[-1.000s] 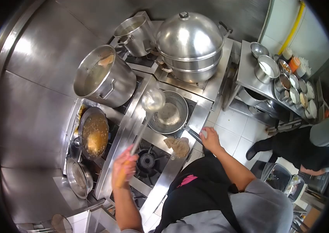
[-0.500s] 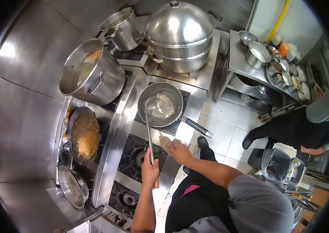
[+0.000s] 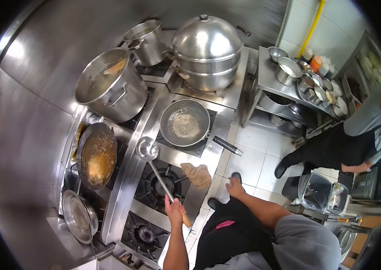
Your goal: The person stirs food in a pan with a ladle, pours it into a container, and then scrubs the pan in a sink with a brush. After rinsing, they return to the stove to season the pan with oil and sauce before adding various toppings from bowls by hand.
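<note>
My left hand grips the wooden-ended handle of a steel ladle, whose bowl is over the stove, left of the wok. My right hand is off the stove's right edge, above the floor, with nothing visible in it; its fingers are bunched and small in view. A crumpled beige cloth lies on the stove edge between the hands. The wok, with a black handle pointing right, sits on a burner and holds a little whitish liquid.
A tall stockpot, a smaller pot and a domed steamer stand behind. At left are a pan of brown oil and a steel bowl. A co-worker stands at right, near a bin and a shelf with containers.
The ladle has come out of the wok and moved left. My right hand has let go of the cloth and moved right and down. The camera view has shifted slightly.
</note>
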`<move>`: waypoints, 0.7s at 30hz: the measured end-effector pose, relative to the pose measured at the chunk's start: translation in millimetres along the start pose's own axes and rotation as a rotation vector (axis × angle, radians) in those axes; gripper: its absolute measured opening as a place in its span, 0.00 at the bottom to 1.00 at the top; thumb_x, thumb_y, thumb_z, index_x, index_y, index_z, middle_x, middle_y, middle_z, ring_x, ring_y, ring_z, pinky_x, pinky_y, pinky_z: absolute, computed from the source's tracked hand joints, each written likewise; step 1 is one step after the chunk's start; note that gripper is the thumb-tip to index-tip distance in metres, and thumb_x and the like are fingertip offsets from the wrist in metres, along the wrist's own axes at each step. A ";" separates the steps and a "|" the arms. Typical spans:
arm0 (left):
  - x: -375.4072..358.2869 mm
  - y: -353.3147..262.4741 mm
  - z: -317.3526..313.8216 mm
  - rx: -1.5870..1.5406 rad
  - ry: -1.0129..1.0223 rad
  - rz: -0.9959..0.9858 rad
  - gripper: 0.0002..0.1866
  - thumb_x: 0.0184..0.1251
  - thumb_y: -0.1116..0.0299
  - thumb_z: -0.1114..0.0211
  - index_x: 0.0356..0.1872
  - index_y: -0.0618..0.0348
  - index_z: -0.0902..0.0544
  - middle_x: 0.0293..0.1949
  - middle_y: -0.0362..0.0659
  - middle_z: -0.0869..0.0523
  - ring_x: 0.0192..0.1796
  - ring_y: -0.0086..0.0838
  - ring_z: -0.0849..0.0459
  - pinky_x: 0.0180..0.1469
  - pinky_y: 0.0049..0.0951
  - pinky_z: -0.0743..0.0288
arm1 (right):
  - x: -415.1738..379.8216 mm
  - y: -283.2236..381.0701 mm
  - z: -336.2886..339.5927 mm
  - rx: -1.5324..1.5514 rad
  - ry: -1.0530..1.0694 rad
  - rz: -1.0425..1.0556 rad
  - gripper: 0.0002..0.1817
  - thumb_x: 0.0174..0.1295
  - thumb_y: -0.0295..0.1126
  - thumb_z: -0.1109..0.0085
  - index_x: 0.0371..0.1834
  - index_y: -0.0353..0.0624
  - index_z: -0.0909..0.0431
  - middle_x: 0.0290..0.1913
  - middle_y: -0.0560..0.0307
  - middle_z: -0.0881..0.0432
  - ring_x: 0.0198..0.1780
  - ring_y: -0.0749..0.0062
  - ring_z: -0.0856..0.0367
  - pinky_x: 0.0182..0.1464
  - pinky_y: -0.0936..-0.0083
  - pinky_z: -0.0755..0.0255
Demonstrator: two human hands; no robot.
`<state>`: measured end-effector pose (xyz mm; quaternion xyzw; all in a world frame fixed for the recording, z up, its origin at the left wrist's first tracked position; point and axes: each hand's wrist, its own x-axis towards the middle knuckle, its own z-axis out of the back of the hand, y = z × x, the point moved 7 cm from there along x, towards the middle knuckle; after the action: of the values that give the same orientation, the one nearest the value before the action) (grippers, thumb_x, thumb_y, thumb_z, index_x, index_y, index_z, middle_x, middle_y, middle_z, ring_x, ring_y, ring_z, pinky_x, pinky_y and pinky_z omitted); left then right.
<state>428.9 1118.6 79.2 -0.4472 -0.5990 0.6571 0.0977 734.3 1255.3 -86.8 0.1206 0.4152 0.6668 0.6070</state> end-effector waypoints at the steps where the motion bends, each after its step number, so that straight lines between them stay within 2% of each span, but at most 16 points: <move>1: -0.4 9.3 0.7 -0.080 -0.002 0.011 0.32 0.76 0.69 0.43 0.77 0.51 0.44 0.25 0.39 0.26 0.20 0.21 0.26 0.19 0.25 0.29 | 4.7 -38.5 -21.3 0.113 0.118 -0.211 0.33 0.63 0.43 0.38 0.68 0.38 0.32 0.68 0.32 0.32 0.68 0.41 0.29 0.69 0.58 0.33; 3: 9.3 39.1 7.4 -0.147 -0.008 -0.013 0.27 0.77 0.68 0.43 0.73 0.54 0.39 0.25 0.39 0.25 0.20 0.23 0.26 0.21 0.26 0.26 | -8.1 -40.6 -38.1 0.373 0.390 -0.667 0.34 0.65 0.48 0.39 0.70 0.41 0.31 0.67 0.40 0.29 0.67 0.49 0.27 0.66 0.61 0.29; 4: 13.5 60.7 6.2 -0.181 0.011 0.051 0.23 0.77 0.68 0.44 0.69 0.55 0.36 0.26 0.40 0.24 0.21 0.25 0.24 0.22 0.27 0.24 | 6.8 -92.8 -80.3 0.325 0.397 -0.425 0.31 0.66 0.51 0.41 0.67 0.43 0.29 0.65 0.47 0.27 0.65 0.50 0.29 0.62 0.54 0.29; 5: 23.5 79.2 15.0 -0.227 -0.009 0.085 0.20 0.77 0.67 0.45 0.66 0.57 0.33 0.27 0.42 0.23 0.22 0.26 0.22 0.24 0.28 0.23 | -0.2 -105.1 -98.5 0.704 0.453 -0.857 0.30 0.66 0.56 0.43 0.66 0.50 0.29 0.66 0.53 0.30 0.65 0.52 0.32 0.64 0.47 0.35; 6: 43.4 127.6 25.6 -0.451 0.052 0.579 0.14 0.76 0.67 0.46 0.58 0.58 0.28 0.34 0.49 0.17 0.29 0.35 0.15 0.29 0.37 0.17 | 13.9 -133.6 -129.9 0.868 0.505 -0.914 0.32 0.66 0.61 0.49 0.67 0.56 0.32 0.67 0.57 0.34 0.65 0.53 0.36 0.64 0.44 0.38; 7: 29.2 91.6 26.8 -0.030 0.056 0.181 0.20 0.75 0.64 0.46 0.64 0.58 0.28 0.50 0.56 0.15 0.44 0.46 0.11 0.43 0.46 0.15 | 38.0 -134.6 -149.7 1.089 0.708 -0.822 0.37 0.66 0.65 0.53 0.73 0.62 0.41 0.71 0.56 0.39 0.67 0.53 0.37 0.65 0.46 0.37; 8: 34.2 110.6 46.3 0.592 0.087 0.005 0.28 0.73 0.65 0.43 0.73 0.54 0.34 0.63 0.58 0.21 0.60 0.50 0.18 0.61 0.45 0.23 | 48.4 -116.1 -136.1 1.035 0.516 -0.858 0.40 0.65 0.67 0.54 0.76 0.62 0.47 0.73 0.53 0.41 0.68 0.51 0.37 0.63 0.44 0.35; 9: 9.1 61.8 48.3 0.700 0.156 -0.405 0.34 0.72 0.67 0.42 0.78 0.50 0.41 0.68 0.57 0.26 0.67 0.48 0.24 0.69 0.39 0.32 | 58.8 -85.0 -126.4 1.118 0.462 -0.873 0.44 0.64 0.68 0.53 0.79 0.63 0.54 0.75 0.52 0.45 0.69 0.51 0.38 0.65 0.42 0.37; 10: -27.9 -18.5 53.3 0.904 0.155 -0.247 0.32 0.72 0.69 0.42 0.77 0.49 0.38 0.68 0.58 0.27 0.69 0.47 0.26 0.71 0.38 0.34 | 83.0 -88.0 -136.1 1.246 0.412 -0.945 0.42 0.61 0.66 0.45 0.76 0.68 0.47 0.75 0.54 0.41 0.73 0.47 0.40 0.67 0.39 0.38; 13: -143.6 -179.6 138.0 0.977 -0.243 -0.518 0.23 0.70 0.68 0.38 0.66 0.53 0.24 0.61 0.50 0.19 0.64 0.45 0.22 0.64 0.38 0.27 | 135.8 -50.2 -165.5 1.588 0.575 -0.826 0.39 0.65 0.62 0.47 0.74 0.53 0.37 0.72 0.47 0.32 0.68 0.40 0.30 0.65 0.40 0.30; 14: -204.1 -251.7 151.0 1.136 -0.450 -0.595 0.21 0.68 0.69 0.37 0.62 0.55 0.22 0.59 0.48 0.17 0.60 0.43 0.18 0.61 0.37 0.24 | 129.3 -30.6 -153.8 1.482 0.628 -0.758 0.35 0.65 0.59 0.45 0.70 0.52 0.32 0.68 0.50 0.28 0.64 0.46 0.25 0.64 0.43 0.27; 16: -325.8 -348.9 193.6 1.362 -0.995 -0.576 0.14 0.67 0.72 0.40 0.53 0.59 0.17 0.50 0.48 0.13 0.52 0.43 0.15 0.56 0.38 0.22 | 113.4 3.3 -133.3 1.362 0.604 -0.850 0.30 0.67 0.52 0.45 0.67 0.47 0.28 0.64 0.52 0.23 0.62 0.51 0.21 0.61 0.45 0.23; 17: -383.3 -384.2 206.5 1.840 -1.385 -0.654 0.12 0.69 0.74 0.44 0.49 0.61 0.16 0.45 0.48 0.12 0.48 0.39 0.14 0.53 0.35 0.21 | 114.9 -1.5 -136.0 1.360 0.609 -0.853 0.30 0.67 0.52 0.45 0.67 0.47 0.28 0.64 0.52 0.23 0.62 0.51 0.21 0.61 0.45 0.23; 18: -437.6 -425.5 224.3 1.474 -1.449 -0.923 0.11 0.72 0.73 0.45 0.47 0.62 0.16 0.42 0.49 0.12 0.44 0.35 0.13 0.48 0.33 0.21 | 126.8 -19.3 -144.8 1.345 0.616 -0.763 0.29 0.69 0.51 0.46 0.67 0.45 0.29 0.65 0.51 0.24 0.63 0.51 0.22 0.62 0.46 0.23; 19: -478.1 -458.0 230.9 1.488 -1.734 -0.790 0.12 0.73 0.71 0.46 0.46 0.62 0.15 0.40 0.50 0.12 0.42 0.35 0.13 0.45 0.32 0.22 | 136.5 -31.0 -153.0 1.329 0.627 -0.671 0.28 0.70 0.49 0.48 0.68 0.44 0.30 0.67 0.51 0.25 0.65 0.51 0.24 0.63 0.47 0.23; 21: -543.5 -490.2 300.7 1.651 -1.894 -0.786 0.10 0.71 0.71 0.44 0.44 0.60 0.15 0.38 0.52 0.13 0.37 0.39 0.14 0.41 0.35 0.23 | 138.1 -36.9 -160.5 1.345 0.590 -0.659 0.26 0.72 0.45 0.47 0.68 0.43 0.31 0.69 0.49 0.28 0.66 0.51 0.24 0.64 0.51 0.23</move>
<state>333.1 676.4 728.3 0.5771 0.0506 0.8122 0.0687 621.4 1312.5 -260.6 0.1505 0.8854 0.0650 0.4350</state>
